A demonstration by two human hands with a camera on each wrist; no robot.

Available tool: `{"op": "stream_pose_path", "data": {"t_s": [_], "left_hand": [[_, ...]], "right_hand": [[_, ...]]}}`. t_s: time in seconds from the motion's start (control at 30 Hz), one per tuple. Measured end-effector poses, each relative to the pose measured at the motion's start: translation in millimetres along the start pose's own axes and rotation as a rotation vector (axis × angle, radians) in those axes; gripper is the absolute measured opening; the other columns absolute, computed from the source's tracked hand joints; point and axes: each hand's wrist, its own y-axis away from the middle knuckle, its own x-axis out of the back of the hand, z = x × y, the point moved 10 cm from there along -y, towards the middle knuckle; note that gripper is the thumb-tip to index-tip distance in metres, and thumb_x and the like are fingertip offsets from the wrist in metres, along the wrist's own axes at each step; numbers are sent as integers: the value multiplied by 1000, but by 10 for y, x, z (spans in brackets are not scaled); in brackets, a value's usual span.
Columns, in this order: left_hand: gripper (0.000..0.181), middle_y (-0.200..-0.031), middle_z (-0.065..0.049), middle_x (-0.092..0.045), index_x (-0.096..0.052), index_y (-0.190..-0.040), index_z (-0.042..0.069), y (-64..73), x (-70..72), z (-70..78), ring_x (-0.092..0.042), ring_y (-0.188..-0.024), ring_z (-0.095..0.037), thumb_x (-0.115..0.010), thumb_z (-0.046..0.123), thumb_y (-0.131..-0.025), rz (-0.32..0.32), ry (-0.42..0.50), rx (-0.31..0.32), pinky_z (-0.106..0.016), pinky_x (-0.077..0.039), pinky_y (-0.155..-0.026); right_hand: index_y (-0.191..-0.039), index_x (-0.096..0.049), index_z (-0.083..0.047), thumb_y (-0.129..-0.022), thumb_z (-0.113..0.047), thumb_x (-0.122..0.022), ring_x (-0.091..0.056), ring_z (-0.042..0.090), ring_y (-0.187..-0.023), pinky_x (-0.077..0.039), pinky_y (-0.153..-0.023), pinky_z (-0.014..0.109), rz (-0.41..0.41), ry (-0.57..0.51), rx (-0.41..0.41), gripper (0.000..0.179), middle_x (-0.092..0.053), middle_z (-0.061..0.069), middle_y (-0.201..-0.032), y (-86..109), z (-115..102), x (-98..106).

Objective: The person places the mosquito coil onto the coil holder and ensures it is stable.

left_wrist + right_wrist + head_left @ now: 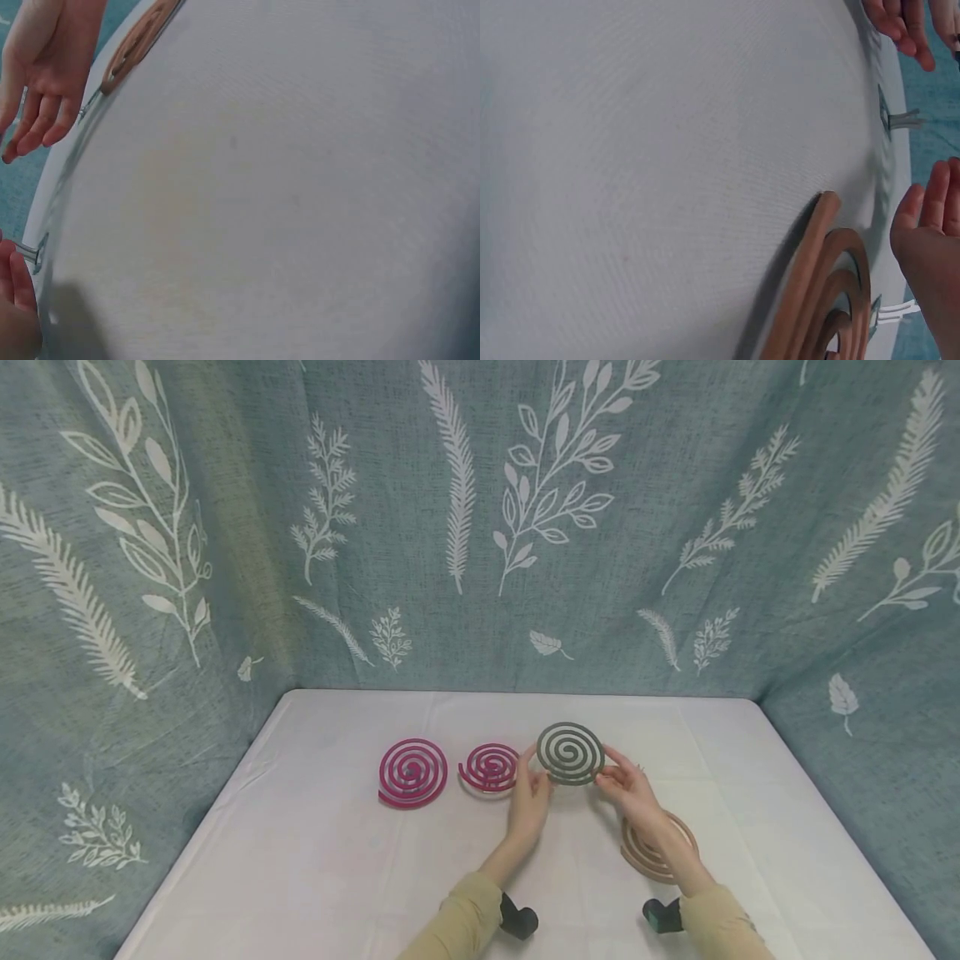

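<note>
A dark grey-green mosquito coil (570, 753) is held up by its edges between both hands, its flat spiral face turned toward the head camera. My left hand (529, 806) pinches its left edge, and my right hand (636, 795) pinches the right edge. Under the right forearm lies a brown mosquito coil (637, 861), partly covered by the arm. In the right wrist view its curved bands (799, 300) show close up, near the right hand (934, 240). Left of the left hand is a magenta coil (491, 768), its right side close to the fingers.
Farther left on the white-covered table (300, 877) lies another magenta coil (412, 774). A blue-green curtain (480, 635) with white leaf patterns hangs behind the table and at both sides. Black camera mounts (519, 920) sit at the wrists.
</note>
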Motion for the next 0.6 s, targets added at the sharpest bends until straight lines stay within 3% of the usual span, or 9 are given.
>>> {"op": "stream_pose_path", "data": {"t_s": [0.3, 0.6], "left_hand": [[54, -85, -17, -61, -33, -143, 7, 25, -28, -96, -63, -81, -30, -50, -1, -92, -7, -30, 48, -22, -50, -68], [66, -85, -12, -58, -34, -144, 5, 22, -14, -148, -56, -72, -11, -59, -2, -84, -17, -123, 65, -17, -46, -65]], "right_hand": [[-152, -19, -16, -97, -20, -50, -53, 26, -121, -35, -110, 46, -15, -12, -66, 62, -52, 19, -131, -14, 108, -61], [-151, -21, -15, -98, -19, -48, -53, 26, -120, -33, -110, 49, -1, 3, -72, 60, -52, 20, -132, -67, 162, -70]]}}
